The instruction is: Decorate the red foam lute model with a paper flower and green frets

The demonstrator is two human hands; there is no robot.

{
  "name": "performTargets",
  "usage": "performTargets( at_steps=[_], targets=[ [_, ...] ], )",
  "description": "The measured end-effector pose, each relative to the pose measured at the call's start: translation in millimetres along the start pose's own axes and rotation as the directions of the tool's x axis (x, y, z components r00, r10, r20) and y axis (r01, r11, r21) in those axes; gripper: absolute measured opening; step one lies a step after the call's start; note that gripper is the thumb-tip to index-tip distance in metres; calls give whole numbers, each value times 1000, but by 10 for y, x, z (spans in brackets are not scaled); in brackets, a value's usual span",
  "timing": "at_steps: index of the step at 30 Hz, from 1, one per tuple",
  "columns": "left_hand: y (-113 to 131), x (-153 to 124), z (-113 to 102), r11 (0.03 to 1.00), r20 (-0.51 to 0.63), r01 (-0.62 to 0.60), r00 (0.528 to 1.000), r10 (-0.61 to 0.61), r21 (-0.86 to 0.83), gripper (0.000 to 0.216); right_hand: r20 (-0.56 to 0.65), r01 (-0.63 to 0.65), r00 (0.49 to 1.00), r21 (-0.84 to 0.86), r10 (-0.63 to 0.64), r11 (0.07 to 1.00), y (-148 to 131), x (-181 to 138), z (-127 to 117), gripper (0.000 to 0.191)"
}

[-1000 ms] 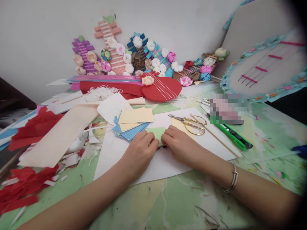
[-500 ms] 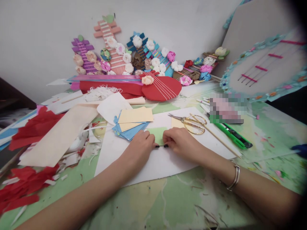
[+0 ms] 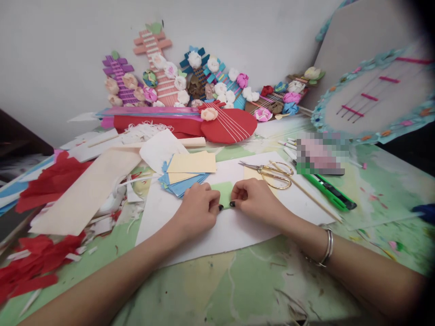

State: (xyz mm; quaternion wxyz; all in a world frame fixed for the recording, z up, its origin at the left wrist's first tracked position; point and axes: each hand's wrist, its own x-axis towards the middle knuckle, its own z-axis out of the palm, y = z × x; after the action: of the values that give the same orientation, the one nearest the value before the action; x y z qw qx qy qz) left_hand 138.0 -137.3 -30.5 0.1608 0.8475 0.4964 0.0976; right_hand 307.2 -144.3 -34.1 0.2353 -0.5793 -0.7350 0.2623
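A small light green paper [image 3: 224,192] lies on a white sheet [image 3: 217,231] in the middle of the table. My left hand [image 3: 197,209] pinches its left side with fingers curled. My right hand [image 3: 253,198] pinches its right side, thumb and fingers pressed together, a metal bangle on the wrist. The two thumbs with dark nails almost touch at the paper's near edge. A stack of blue and cream paper squares [image 3: 186,174] sits just beyond my left hand. Gold scissors [image 3: 272,174] lie just beyond my right hand.
A green utility knife [image 3: 328,192] and a thin wooden stick [image 3: 314,197] lie right of the scissors. Red paper scraps [image 3: 47,181] and a long cream strip [image 3: 84,192] fill the left. Paper guitars with paper flowers [image 3: 204,95] lean against the wall; a large round board [image 3: 377,99] stands at right.
Both hands have moved a little away from me and drawn closer together, thumbs now meeting over the green paper's near edge. The right wrist has shifted left.
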Motion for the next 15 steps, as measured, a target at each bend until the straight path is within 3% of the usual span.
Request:
performTargets(
  at_steps=[10, 15],
  targets=[
    [-8, 14, 14, 999, -46, -17, 999, 19, 44, 24, -21, 8, 1000, -76, -10, 997, -39, -2, 6, 15],
    [-39, -69, 50, 993, -122, -107, 986, 112, 46, 10, -8, 67, 998, -54, -68, 996, -16, -12, 4, 18]
  ],
)
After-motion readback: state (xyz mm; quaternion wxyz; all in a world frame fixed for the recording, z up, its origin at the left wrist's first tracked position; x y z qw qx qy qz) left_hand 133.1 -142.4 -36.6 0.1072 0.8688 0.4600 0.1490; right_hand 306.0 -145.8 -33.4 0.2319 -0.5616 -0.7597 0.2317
